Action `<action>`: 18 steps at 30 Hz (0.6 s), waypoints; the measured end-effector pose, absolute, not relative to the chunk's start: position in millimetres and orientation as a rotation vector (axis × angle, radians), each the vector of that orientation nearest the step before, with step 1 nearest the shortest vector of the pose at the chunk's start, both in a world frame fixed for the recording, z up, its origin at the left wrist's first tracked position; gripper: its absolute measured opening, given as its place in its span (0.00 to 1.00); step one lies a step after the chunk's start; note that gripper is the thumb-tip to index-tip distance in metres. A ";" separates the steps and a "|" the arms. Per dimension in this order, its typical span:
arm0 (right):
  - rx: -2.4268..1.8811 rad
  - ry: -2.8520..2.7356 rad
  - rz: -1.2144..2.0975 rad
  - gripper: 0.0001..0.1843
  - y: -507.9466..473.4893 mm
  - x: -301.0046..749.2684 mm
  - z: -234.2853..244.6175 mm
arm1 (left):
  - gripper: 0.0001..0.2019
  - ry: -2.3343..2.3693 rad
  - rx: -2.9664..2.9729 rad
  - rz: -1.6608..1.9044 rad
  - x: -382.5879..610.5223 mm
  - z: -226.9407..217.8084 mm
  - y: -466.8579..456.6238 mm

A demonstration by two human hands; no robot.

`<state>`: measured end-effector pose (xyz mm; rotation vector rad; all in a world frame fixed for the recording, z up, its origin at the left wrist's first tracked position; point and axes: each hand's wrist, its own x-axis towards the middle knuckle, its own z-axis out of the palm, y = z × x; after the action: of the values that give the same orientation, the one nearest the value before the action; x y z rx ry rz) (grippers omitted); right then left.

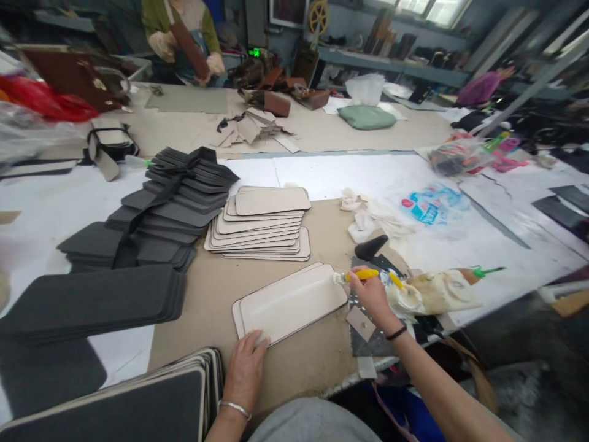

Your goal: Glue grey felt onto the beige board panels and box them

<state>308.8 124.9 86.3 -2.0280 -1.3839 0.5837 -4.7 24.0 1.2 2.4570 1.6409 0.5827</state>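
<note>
My right hand (370, 296) is closed round a yellow-handled brush (363, 275), its pale bristles at the right end of a cream panel (294, 301) with rounded corners. Part of the panel's surface looks glossy. Another panel shows beneath it. My left hand (246, 368) lies open, fingertips on the panel's lower left corner. Just past the panel stands a stack of cream panels (271, 224) with dark edges. Beside my right hand are a smeared pot (409, 299) with a second yellow handle in it and a stained bottle (448, 288) with a green nozzle.
Fanned dark grey panels (165, 202) and further dark stacks (96, 301) cover the left side. Dark panels with cream borders (115, 405) lie at the front left. Crumpled wipes (368, 221) and a printed plastic bag (432, 202) are at the right. Across the table a person (184, 43) holds a brown piece.
</note>
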 end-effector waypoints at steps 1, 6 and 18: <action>-2.023 -1.341 0.583 0.16 120.6 315.2 96.6 | 0.16 1.619 2.488 0.607 -6.3 -0.1 24.3; -2.099 -1.207 0.361 0.18 84.7 355.9 154.9 | 0.15 1.507 2.593 0.676 -17.2 -12.0 26.6; -2.276 -1.519 0.144 0.12 51.0 428.2 119.5 | 0.14 1.333 2.683 0.634 -34.0 -30.0 36.9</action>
<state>428.2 51.0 119.5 -2.2759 -1.5192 0.1443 -34.0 36.9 -30.0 2.6829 1.3329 0.6342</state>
